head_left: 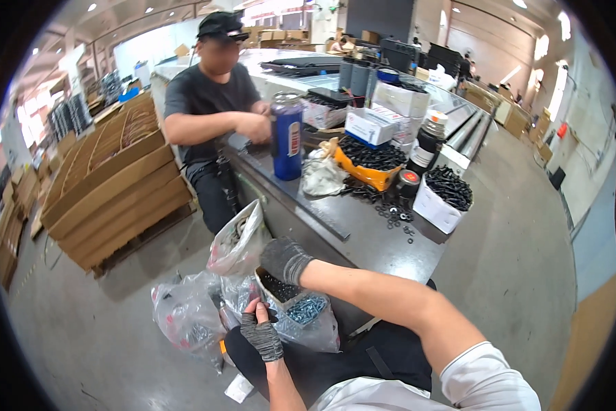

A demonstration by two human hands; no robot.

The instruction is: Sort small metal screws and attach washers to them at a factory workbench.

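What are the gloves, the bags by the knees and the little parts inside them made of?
Gloves: grey knitted fabric, fingerless on the left hand. Bags: thin clear plastic, crinkled and glossy. Parts in the open box: likely metal screws, dark; those in the bag beside it shine silvery.

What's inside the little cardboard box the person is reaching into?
The small open cardboard box holds dark little screws at its near edge. The gloved right hand covers the rest, so what lies deeper is hidden.

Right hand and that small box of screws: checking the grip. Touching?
Touching. In the head view the gloved right hand reaches into the open small box, covering its top edge.
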